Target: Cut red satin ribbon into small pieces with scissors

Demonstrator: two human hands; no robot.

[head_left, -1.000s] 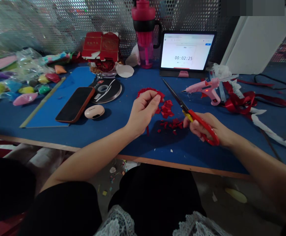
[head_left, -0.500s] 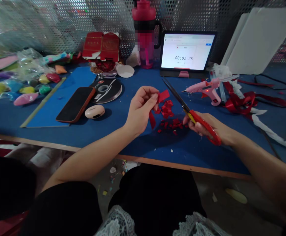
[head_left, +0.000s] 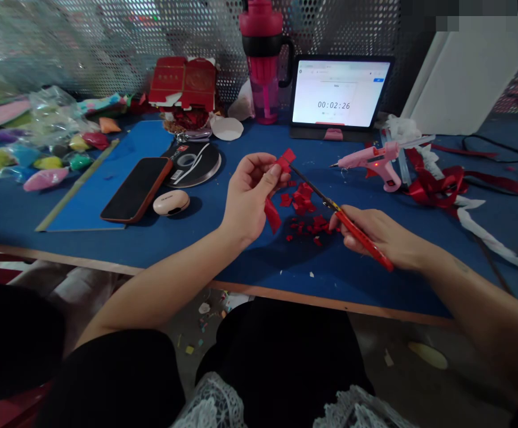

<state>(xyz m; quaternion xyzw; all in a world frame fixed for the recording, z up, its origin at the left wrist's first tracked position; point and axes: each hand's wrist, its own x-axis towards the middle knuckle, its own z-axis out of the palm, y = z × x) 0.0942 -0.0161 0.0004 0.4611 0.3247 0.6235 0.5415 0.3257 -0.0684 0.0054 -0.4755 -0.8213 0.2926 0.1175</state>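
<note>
Between its thumb and fingers, my left hand (head_left: pixel 250 196) pinches a red ribbon (head_left: pixel 286 160), whose loose end hangs below the palm. My right hand (head_left: pixel 375 233) is wrapped round the red handles of the scissors (head_left: pixel 357 229). The blades point up and left, and their tip is at the ribbon's edge beside my left fingertips. Whether the tip touches the ribbon is too small to tell. Larger cut red pieces (head_left: pixel 302 199) and a scatter of small red scraps (head_left: pixel 319 224) lie on the blue table between my hands.
A pink glue gun (head_left: pixel 377 160) and tangled red ribbon (head_left: pixel 437 189) lie right. Behind stand a tablet (head_left: pixel 337 95) and a pink bottle (head_left: pixel 262 71). Leftward are an earbud case (head_left: pixel 171 203), a phone (head_left: pixel 136 189), a ribbon spool (head_left: pixel 205 169) and bagged colourful lumps (head_left: pixel 47 163).
My left hand has drawn slightly left with the ribbon, which has tilted. The scissors have turned and closed up, and their tip has moved down and left to the ribbon.
</note>
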